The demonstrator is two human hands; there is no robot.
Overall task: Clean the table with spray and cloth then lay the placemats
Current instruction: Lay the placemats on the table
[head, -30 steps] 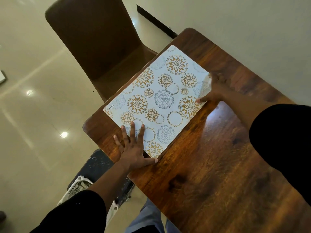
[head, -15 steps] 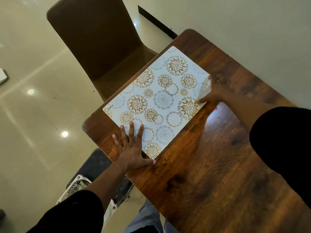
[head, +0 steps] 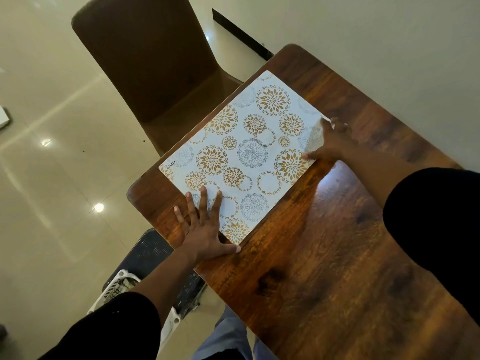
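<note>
Placemat-laying step: left hand [head: 205,229] and right hand [head: 331,141], fingers flat, grasping nothing, press mat [head: 249,152] onto worktop [head: 324,242]; next, squaring.

White placemat [head: 246,154] showing gold and grey-blue floral roundels, lying on a table [head: 324,255] displaying dark reddish-brown wood grain. Brown chair [head: 155,66] standing on glossy cream floor tiles [head: 46,178]. Black sleeves [head: 436,216] covering both arms.

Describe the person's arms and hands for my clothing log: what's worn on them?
Both arms wear black sleeves ending above the forearm, which is bare. The left hand and right hand are bare: no gloves, and no rings or watch visible.
</note>
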